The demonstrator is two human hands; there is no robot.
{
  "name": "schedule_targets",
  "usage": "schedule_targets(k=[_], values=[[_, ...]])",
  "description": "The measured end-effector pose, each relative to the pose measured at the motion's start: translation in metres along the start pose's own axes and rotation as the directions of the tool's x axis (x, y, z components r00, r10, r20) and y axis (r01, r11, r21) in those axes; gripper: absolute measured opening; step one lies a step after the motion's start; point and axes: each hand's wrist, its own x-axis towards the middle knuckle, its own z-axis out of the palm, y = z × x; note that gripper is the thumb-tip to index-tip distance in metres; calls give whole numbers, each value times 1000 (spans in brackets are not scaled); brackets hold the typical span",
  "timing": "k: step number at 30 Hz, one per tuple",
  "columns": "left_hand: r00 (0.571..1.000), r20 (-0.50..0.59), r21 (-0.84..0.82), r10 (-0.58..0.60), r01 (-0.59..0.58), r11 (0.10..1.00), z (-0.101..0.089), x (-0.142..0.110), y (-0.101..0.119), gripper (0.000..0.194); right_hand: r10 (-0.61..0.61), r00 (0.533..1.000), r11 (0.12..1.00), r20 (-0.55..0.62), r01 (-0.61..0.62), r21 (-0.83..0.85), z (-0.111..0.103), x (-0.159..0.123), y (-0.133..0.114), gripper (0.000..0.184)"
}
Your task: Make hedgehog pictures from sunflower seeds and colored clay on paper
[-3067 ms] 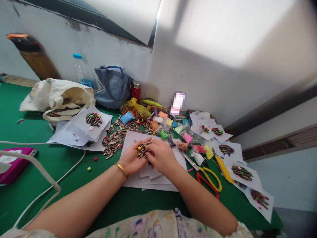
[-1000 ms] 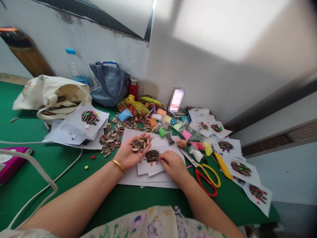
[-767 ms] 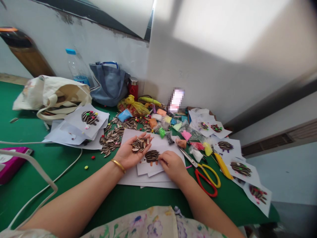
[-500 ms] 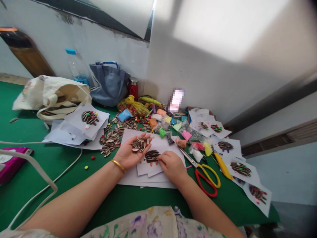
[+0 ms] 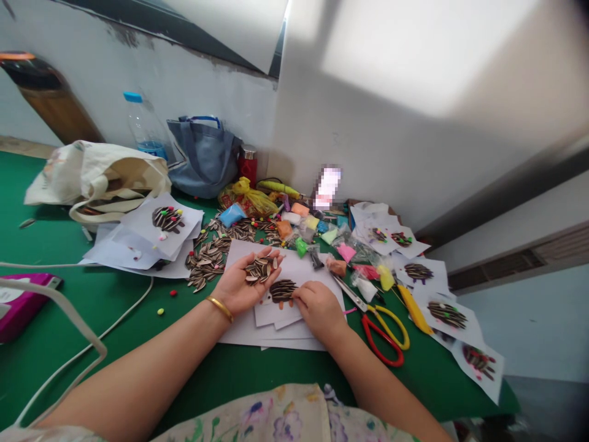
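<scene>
At the far left, on the green counter [image 5: 221, 380], a magenta box [image 5: 27, 307] lies beside white cables, and behind it a cream cloth bag [image 5: 101, 178] slumps open. White sheets [image 5: 119, 252] overlap against the bag, the top one bearing a seed figure dotted with colored beads. Behind these, near the pale wall [image 5: 243, 101], are a clear bottle [image 5: 143, 129] with a blue cap, a blue-gray bag [image 5: 202, 153] and a red flask [image 5: 247, 166]. A loose seed pile [image 5: 207, 261] spreads in front of them, close by the left hand [image 5: 239, 285], which is palm up with its grip open, cupping sunflower seeds [image 5: 261, 269]. Just right of that palm, the seed figure in progress [image 5: 283, 290] lies on white paper atop larger sheets. The right hand [image 5: 319, 307] touches its right edge, fingertips together; whether a seed is pinched between them cannot be told. Small bags of colored clay [image 5: 346, 252] crowd the area beyond both hands. To the right, scissors [image 5: 384, 328] with red and yellow handles lie near the right forearm, then a yellow cutter [image 5: 415, 309], and finished-looking seed pictures [image 5: 446, 314] line the counter's right side.
</scene>
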Motion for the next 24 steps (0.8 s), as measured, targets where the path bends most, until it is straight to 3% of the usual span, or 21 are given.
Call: schedule_targets(k=[7,16,24], values=[[1000,-2,10,-2,2,1000,0,0,0,34,65,997,994,-39,-61,89,-9,-3,8,7],[1000,-7,16,0,0,1000,0,0,0,35,27,999,996,-18,-26,84,-6,-1,7,9],[1000,-6,11,-1,2,1000,0,0,0,34,14,1000,999,6,-13,-43,-5,0,2,10]])
